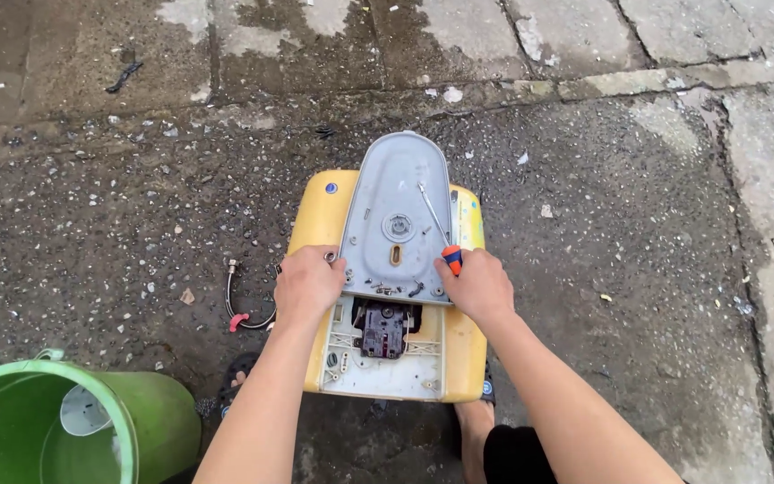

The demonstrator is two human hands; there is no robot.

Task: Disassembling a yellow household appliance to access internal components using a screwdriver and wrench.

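A yellow appliance housing (320,215) lies on wet concrete with its white inner frame and a dark electrical part (384,328) exposed. A grey oval cover plate (398,220) lies on top of it. My left hand (307,285) grips the plate's lower left corner. My right hand (478,287) presses on the plate's lower right corner and holds a screwdriver (441,240) with an orange and blue handle, its shaft lying across the plate.
A green plastic bucket (150,412) with a small container inside stands at the lower left. A short braided hose with a pink end (236,309) lies left of the housing. My sandalled feet (475,428) are under the housing's near edge. Paving slabs lie beyond.
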